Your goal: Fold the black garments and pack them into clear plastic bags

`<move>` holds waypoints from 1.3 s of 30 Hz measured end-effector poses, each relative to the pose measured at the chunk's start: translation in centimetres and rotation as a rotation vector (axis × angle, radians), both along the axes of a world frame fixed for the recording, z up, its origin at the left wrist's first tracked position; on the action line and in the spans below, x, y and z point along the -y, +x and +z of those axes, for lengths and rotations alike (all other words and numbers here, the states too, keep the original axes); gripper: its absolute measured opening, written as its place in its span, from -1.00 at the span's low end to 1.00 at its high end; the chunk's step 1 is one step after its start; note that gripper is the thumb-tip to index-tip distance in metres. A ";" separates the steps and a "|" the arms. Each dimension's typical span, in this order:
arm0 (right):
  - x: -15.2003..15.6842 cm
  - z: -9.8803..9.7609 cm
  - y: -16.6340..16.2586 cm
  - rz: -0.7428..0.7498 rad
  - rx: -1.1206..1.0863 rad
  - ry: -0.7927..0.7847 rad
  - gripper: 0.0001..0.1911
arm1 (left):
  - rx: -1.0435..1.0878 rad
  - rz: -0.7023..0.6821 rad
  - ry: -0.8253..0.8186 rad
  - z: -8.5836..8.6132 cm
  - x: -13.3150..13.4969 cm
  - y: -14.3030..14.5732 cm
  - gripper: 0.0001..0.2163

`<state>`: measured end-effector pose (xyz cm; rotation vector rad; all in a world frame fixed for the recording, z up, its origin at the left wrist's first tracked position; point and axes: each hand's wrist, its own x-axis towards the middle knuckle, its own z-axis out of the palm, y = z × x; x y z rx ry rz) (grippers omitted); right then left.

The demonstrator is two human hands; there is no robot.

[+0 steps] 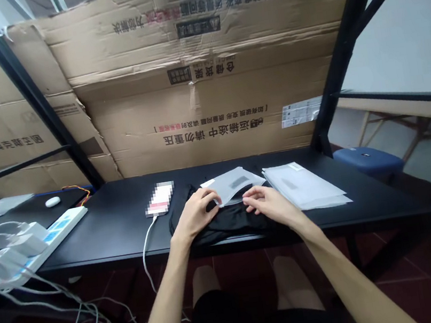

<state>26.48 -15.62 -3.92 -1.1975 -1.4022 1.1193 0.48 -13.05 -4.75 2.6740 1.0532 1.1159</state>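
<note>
A folded black garment (224, 222) lies at the front edge of the black table (119, 219). Over its far part rests a translucent grey plastic bag (235, 183). My left hand (196, 212) pinches the bag's near left edge, fingers closed on it. My right hand (265, 203) sits on the garment with its fingertips curled on the bag's near right edge.
A stack of grey plastic bags (302, 185) lies to the right. A phone (159, 198) on a white cable (146, 253) lies to the left. Farther left are a power strip (54, 231) with chargers and a white mouse (52, 201). Cardboard boxes (203, 77) wall the back; a blue stool (366, 158) stands right.
</note>
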 end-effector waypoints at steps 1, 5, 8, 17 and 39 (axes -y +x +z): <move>0.3 -0.2 -0.4 -0.006 0.113 0.123 -0.91 | 0.008 -0.001 -0.008 -0.1 0.0 0.1 -0.85; 0.7 -0.8 -3.2 0.088 0.440 0.533 -0.89 | 0.032 -0.017 -0.060 -0.6 -0.1 0.1 -0.88; 0.6 -1.3 -5.4 0.063 0.704 0.605 -0.79 | 0.028 -0.021 -0.105 -0.8 -0.4 -0.1 -0.93; 0.6 -2.4 -5.8 -0.060 0.767 0.576 -0.98 | 0.048 -0.040 -0.138 -0.7 -0.2 -0.3 -0.96; 0.3 -1.0 -4.0 -0.232 1.080 0.677 -0.80 | 0.113 -0.056 -0.133 -0.2 0.5 -0.3 -0.94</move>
